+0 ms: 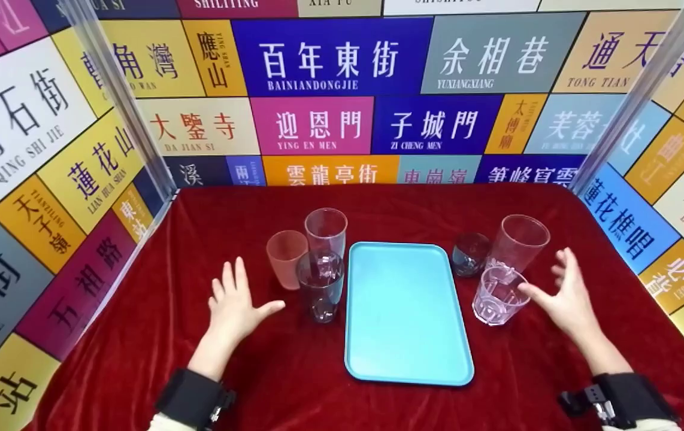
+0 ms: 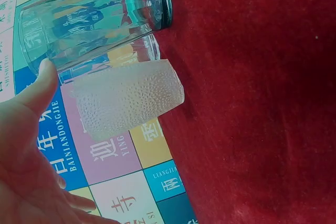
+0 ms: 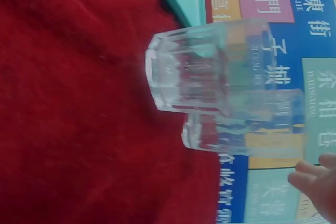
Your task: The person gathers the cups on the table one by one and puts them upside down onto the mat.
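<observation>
My left hand [image 1: 234,305], fingers spread and holding nothing, hovers left of three glasses. Nearest its thumb is a tall smoky glass [image 1: 320,293]; behind that stand a pinkish cup [image 1: 285,257], whose pebbled surface [image 2: 128,98] shows in the left wrist view, and a tall clear glass [image 1: 326,227]. On the other side, my right hand [image 1: 563,299] is spread, its thumb tip right at the rim of a short clear faceted glass [image 1: 498,302]. Behind this glass are a tall clear tumbler [image 1: 518,239] and a short dark glass [image 1: 469,254]. All glasses stand upright.
Between the two groups of glasses lies a light-blue rectangular tray [image 1: 408,323] with a raised rim. A dark red velvet cloth [image 1: 282,371] covers the table. Panels with street names [image 1: 312,126] wall the back and both sides, with clear posts at the corners.
</observation>
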A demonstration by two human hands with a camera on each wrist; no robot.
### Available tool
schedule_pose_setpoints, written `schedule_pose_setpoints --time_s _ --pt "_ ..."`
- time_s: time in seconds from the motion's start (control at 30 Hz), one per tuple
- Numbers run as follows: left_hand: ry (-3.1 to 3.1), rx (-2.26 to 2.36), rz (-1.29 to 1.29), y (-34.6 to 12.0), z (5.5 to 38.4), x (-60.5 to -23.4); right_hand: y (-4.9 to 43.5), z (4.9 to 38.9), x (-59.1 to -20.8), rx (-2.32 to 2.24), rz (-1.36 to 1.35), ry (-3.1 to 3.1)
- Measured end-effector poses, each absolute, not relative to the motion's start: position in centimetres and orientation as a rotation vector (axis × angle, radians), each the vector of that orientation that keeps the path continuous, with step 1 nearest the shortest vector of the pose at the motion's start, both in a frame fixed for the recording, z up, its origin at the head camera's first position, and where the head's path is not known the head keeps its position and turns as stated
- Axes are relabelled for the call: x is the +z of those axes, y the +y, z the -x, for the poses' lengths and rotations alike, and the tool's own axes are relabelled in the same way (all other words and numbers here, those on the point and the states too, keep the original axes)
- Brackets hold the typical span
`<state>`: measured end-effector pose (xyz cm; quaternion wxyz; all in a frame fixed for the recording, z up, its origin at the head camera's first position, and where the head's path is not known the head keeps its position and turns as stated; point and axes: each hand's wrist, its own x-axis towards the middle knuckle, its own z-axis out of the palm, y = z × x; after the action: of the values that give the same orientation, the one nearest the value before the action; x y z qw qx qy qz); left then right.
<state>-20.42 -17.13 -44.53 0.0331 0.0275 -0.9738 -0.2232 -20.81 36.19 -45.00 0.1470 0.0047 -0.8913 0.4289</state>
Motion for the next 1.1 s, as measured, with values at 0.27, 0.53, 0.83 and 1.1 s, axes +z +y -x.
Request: schedule_pose_setpoints --time_s 0.27,0.53,0.83,1.1 --pt "-2.997 -0.722 -0.076 -17.0 20.2 -45.0 35.8 21.1 -47.5 1.668 -0.038 -2.52" --pt "-3.004 -0.722 -0.087 -17.2 20.1 -45.2 34.8 21.2 -49.1 1.873 -0.027 -2.335" --pt "-3.002 -0.725 -0.076 -17.3 20.1 -45.4 34.5 21.9 -49.9 1.798 -0.036 -2.414" --pt "-2.988 -0.711 -0.07 -17.4 19.9 -45.5 34.3 22.0 -49.8 1.77 -0.039 -2.49"
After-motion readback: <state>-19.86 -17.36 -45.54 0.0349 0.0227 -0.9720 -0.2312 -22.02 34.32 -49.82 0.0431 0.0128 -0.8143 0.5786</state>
